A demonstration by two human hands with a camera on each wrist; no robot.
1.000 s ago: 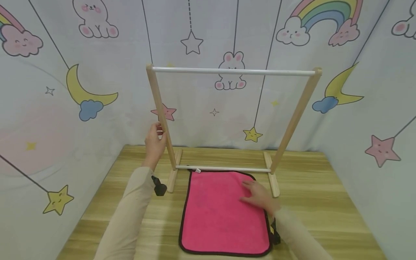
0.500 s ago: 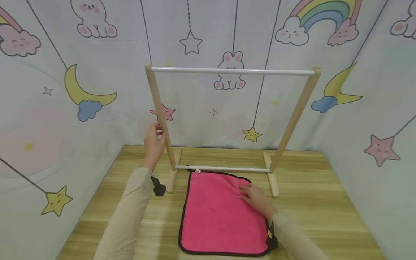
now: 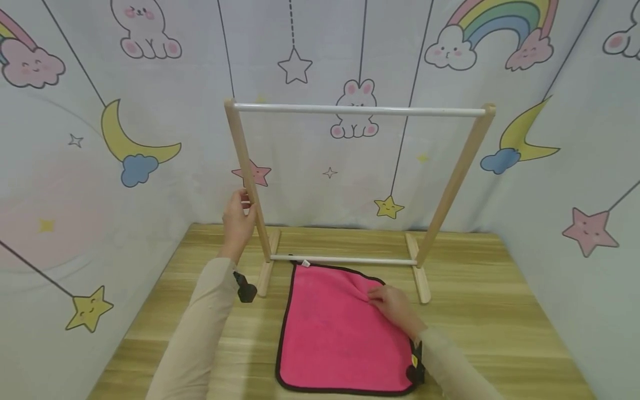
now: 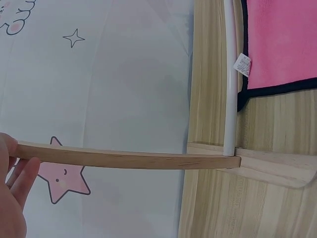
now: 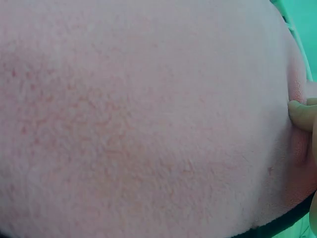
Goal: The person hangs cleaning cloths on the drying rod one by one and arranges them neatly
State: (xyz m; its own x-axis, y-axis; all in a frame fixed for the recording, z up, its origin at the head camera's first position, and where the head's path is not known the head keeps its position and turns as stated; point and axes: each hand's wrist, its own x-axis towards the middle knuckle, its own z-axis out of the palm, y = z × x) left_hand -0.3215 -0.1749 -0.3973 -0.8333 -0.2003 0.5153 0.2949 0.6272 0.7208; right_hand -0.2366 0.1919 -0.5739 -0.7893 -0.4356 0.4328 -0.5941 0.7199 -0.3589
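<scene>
A pink towel (image 3: 340,333) with black edging lies flat on the table, its far edge at the rack's lower rail. My right hand (image 3: 397,311) pinches the towel near its far right corner, where the cloth bunches into folds. In the right wrist view cloth fills most of the picture, and fingertips (image 5: 302,115) press into a crease at the right edge. My left hand (image 3: 239,219) holds the left post (image 3: 245,161) of a wooden rack around mid-height. The left wrist view shows the thumb and fingers (image 4: 26,181) on that post; part of the hand is cut off.
The rack has a white top rail (image 3: 360,109), a white lower rail (image 3: 345,259) and a right post (image 3: 455,186). Its wooden feet (image 3: 419,278) stand on the wood-grain table (image 3: 500,322). A printed curtain (image 3: 310,194) surrounds the table's back and sides.
My right hand has gone from spread fingers over the towel to pinching it, and the far right part of the cloth has bunched inward. The left hand has stayed on the post.
</scene>
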